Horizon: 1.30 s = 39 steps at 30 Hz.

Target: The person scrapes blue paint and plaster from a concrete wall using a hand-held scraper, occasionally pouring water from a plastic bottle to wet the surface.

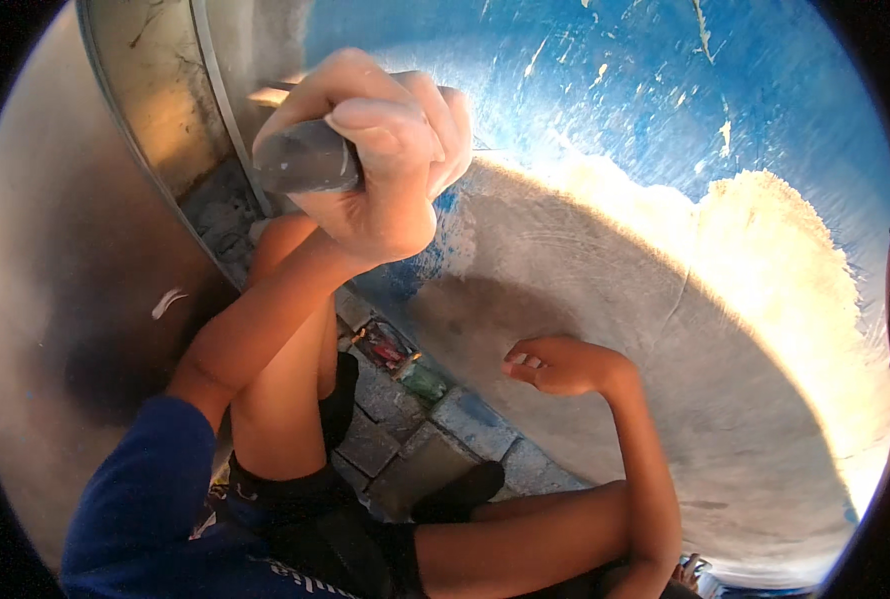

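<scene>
My left hand (390, 160) is raised high, its fingers wrapped tightly around a tool with a dark, rounded handle (310, 158). The handle's blunt end points toward me, while the tool's far end is mostly hidden behind my knuckles. In front of it rises a large curved wall, with worn blue paint (615, 80) above and a bare grey-beige surface (565, 260) below. Lower and to the right, my right hand (560, 366) hovers close to the bare surface. Its fingers are loosely curled with a gap between them, and I see nothing held there.
A smooth metallic curved panel (55, 299) stands close on my left. My bent legs fill the lower middle, above grey paving blocks (470, 419). Red and green litter (390, 349) lies along the wall's foot. Bright sunlight crosses the wall at right.
</scene>
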Tool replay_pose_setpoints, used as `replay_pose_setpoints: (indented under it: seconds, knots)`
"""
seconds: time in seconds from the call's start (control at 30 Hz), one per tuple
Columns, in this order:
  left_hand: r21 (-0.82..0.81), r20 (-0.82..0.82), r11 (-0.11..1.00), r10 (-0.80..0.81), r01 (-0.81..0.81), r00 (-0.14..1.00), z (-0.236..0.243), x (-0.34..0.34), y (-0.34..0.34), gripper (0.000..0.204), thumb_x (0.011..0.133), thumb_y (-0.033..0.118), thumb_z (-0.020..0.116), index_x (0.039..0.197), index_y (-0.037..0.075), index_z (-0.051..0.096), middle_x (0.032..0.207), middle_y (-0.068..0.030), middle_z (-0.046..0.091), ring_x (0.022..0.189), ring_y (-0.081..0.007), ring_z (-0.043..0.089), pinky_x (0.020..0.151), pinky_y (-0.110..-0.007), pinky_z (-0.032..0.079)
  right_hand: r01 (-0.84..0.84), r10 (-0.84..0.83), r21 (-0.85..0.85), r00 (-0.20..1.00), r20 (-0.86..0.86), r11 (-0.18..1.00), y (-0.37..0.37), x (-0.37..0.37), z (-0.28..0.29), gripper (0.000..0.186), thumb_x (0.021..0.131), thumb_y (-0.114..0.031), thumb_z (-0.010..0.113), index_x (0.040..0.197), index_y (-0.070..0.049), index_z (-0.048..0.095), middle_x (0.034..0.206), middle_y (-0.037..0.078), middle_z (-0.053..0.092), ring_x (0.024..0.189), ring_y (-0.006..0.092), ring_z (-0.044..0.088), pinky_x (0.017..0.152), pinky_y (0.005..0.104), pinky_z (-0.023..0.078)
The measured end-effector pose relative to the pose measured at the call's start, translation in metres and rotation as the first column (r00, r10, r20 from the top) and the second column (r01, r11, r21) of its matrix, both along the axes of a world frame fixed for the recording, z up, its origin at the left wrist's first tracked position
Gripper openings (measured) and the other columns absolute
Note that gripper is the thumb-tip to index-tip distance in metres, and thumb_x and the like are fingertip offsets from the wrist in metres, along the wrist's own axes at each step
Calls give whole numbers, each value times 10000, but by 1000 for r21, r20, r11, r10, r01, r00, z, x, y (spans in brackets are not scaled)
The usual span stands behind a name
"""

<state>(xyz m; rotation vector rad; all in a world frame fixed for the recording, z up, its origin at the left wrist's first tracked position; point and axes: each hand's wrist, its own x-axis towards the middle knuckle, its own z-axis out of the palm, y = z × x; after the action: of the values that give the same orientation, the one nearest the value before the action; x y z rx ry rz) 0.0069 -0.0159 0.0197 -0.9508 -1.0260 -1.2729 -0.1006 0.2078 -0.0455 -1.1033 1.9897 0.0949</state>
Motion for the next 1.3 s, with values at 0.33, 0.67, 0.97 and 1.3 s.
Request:
replay_pose_setpoints:
  seconds: [0.33,0.67,0.97,1.3]
  knots:
    - [-40,-19,998,52,-53,998,-5,0,0,188,924,70,580,791,-17,480,597,-16,486,510,-57,425,433,-228,355,7,-7,23,1000,-10,1000,-4,3,0,484,964,-456,480,1213,-56,594,1160,165,637,1069,282,610,890,370,480]
    - [113,-12,992,62,-60,998,-1,1,19,231,856,78,687,699,-3,538,542,3,485,458,-57,422,406,-230,316,-23,24,-30,999,31,999,-1,-1,-5,446,968,-413,491,1180,-39,609,1112,152,654,1020,278,621,863,365,490]
    - [92,70,993,63,-70,996,-2,11,13,229,813,88,728,691,5,552,549,-25,519,452,-98,476,419,-241,356,33,-27,-83,997,66,996,2,-1,-10,385,964,-346,511,1178,-43,613,1099,145,658,1020,259,621,865,360,485]
    - [68,7,993,92,-92,996,-8,1,9,234,880,92,656,738,-7,498,556,-31,520,475,-76,474,425,-248,357,-3,4,-42,1000,26,999,4,1,-9,515,949,-480,481,1215,-54,593,1137,188,640,1082,321,600,899,391,466]
